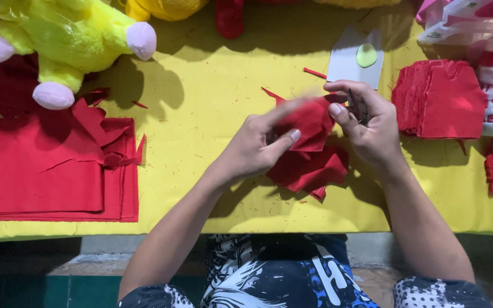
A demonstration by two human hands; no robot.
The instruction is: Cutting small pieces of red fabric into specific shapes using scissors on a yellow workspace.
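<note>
The left hand (pixel 258 145) pinches a red fabric piece (pixel 309 122) near the middle of the yellow-covered table (pixel 201 171), while the right hand (pixel 369 122) grips small scissors (pixel 359 108) at its edge. More red pieces (pixel 309 168) lie beneath. A cut stack (pixel 440 100) sits toward the right edge, folded red cloth (pixel 47 168) at the left edge, a yellow plush toy (pixel 64 34) in the far left corner.

A crumpled pink-and-white plastic package (pixel 457 23) lies at the table's top right corner.
</note>
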